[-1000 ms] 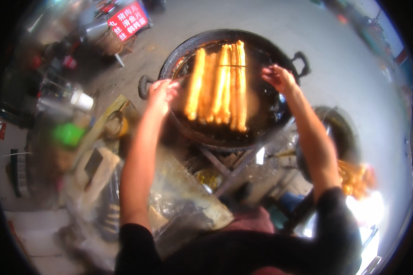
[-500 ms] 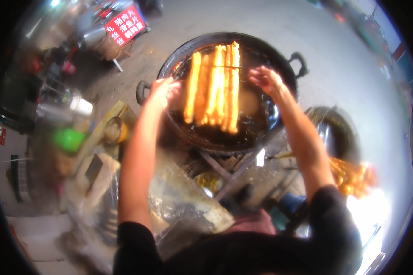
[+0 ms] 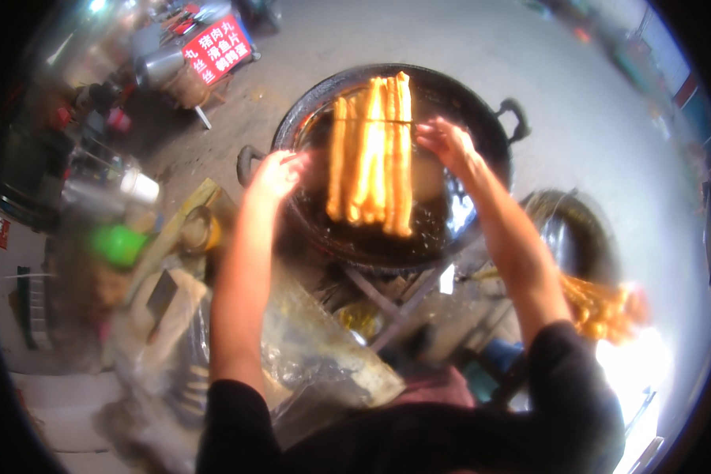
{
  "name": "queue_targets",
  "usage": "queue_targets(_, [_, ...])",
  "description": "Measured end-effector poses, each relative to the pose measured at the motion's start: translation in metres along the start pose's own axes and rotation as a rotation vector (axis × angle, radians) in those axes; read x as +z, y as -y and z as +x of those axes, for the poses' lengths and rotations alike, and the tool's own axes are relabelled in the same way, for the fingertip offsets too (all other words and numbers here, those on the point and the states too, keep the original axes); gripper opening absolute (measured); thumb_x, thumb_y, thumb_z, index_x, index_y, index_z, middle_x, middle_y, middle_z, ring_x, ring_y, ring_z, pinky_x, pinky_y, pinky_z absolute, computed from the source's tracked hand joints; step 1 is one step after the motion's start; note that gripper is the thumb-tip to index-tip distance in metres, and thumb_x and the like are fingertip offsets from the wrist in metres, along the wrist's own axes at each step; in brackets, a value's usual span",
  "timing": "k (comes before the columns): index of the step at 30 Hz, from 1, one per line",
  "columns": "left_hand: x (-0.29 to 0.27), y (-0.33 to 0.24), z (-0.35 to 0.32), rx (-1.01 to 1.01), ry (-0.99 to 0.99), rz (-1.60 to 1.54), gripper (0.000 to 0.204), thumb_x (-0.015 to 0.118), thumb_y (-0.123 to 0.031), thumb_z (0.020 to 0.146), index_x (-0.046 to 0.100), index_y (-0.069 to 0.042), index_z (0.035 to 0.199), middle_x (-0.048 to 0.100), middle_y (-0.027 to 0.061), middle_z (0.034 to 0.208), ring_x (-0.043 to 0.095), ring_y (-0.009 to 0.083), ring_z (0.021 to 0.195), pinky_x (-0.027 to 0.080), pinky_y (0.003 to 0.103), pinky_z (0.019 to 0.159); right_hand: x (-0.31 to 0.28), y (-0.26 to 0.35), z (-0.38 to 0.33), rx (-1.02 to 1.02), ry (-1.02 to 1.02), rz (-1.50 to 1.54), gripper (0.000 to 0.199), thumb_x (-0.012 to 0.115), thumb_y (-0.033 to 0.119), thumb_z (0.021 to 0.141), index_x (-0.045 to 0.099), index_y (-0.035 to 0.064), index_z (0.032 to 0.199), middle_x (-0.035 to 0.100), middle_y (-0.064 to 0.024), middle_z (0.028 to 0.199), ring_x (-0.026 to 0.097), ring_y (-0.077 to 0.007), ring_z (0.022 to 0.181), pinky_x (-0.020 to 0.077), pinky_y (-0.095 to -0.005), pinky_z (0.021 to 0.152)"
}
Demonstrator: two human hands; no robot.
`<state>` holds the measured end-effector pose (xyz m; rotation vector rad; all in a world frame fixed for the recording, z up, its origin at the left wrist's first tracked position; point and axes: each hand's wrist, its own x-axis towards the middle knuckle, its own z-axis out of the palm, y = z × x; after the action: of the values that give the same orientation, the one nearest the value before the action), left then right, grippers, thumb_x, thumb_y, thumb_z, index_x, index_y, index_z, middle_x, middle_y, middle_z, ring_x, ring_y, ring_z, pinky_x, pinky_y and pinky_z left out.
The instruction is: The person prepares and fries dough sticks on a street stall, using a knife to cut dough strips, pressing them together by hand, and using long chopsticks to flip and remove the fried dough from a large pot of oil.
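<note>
Several long golden fried dough sticks (image 3: pixel 375 170) lie side by side in a wide black wok (image 3: pixel 312 99) of dark oil. Across their upper part runs a thin dark stick (image 3: pixel 375 121), its right end at the fingertips of my right hand (image 3: pixel 449 142), which is closed on it. My left hand (image 3: pixel 280 172) is over the wok's left rim, its fingers bent together and blurred. Whatever it may hold cannot be made out. A small gap separates it from the nearest dough stick.
Finished dough sticks (image 3: pixel 600 308) are piled to my right, below a round dark vessel (image 3: pixel 573 229). A plastic-covered board (image 3: pixel 316 340) spans the near left. A green round object (image 3: pixel 118 243) and a white cup (image 3: pixel 140 186) stand further left. The wok's handle (image 3: pixel 513 118) juts out right.
The dough sticks have drawn closer together, the leftmost shifting right against the others. My right hand has moved slightly left, toward them. The left hand has come down a little.
</note>
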<state>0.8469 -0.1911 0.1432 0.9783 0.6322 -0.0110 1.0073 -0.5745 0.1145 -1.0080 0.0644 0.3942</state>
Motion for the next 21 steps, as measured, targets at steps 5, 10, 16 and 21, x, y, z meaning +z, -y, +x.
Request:
queue_targets(5, [-0.005,0.005,-0.006,0.057,0.039,-0.093,0.031,0.051,-0.016,0.100,0.056,0.011,0.115,0.068,0.0296,0.115,0.062,0.0243,0.074,0.043,0.028,0.052,0.005,0.015,-0.025,-0.096,0.012,0.000,0.024,0.049,0.013,0.107,0.060,-0.0081,0.111,0.073,-0.0256,0.105,0.073,-0.0382,0.094,0.0652,-0.0436,0.085])
queue_targets(10, [0.003,-0.009,-0.016,0.081,0.127,-0.134,0.031,0.053,-0.016,0.100,0.057,0.011,0.115,0.068,0.0287,0.115,0.063,0.0239,0.075,0.044,0.027,0.053,0.016,0.034,-0.044,-0.223,0.092,-0.033,0.024,0.050,0.012,0.107,0.060,-0.0081,0.113,0.073,-0.0264,0.105,0.074,-0.0369,0.095,0.0645,-0.0436,0.088])
queue_targets(16, [0.007,-0.019,-0.042,0.125,0.137,-0.201,0.028,0.055,-0.015,0.100,0.058,0.010,0.112,0.068,0.0282,0.115,0.063,0.0236,0.077,0.044,0.026,0.054,0.036,0.049,-0.082,-0.379,0.189,-0.084,0.022,0.052,0.012,0.106,0.060,-0.0076,0.112,0.073,-0.0253,0.103,0.074,-0.0354,0.099,0.0620,-0.0447,0.094])
queue_targets(21, [0.011,-0.019,-0.061,0.107,0.128,-0.246,0.027,0.054,-0.016,0.101,0.057,0.009,0.111,0.069,0.0285,0.114,0.063,0.0236,0.077,0.044,0.026,0.054,0.041,0.056,-0.101,-0.393,0.177,-0.105,0.020,0.055,0.012,0.105,0.062,-0.0061,0.110,0.073,-0.0228,0.100,0.074,-0.0336,0.099,0.0621,-0.0446,0.094])
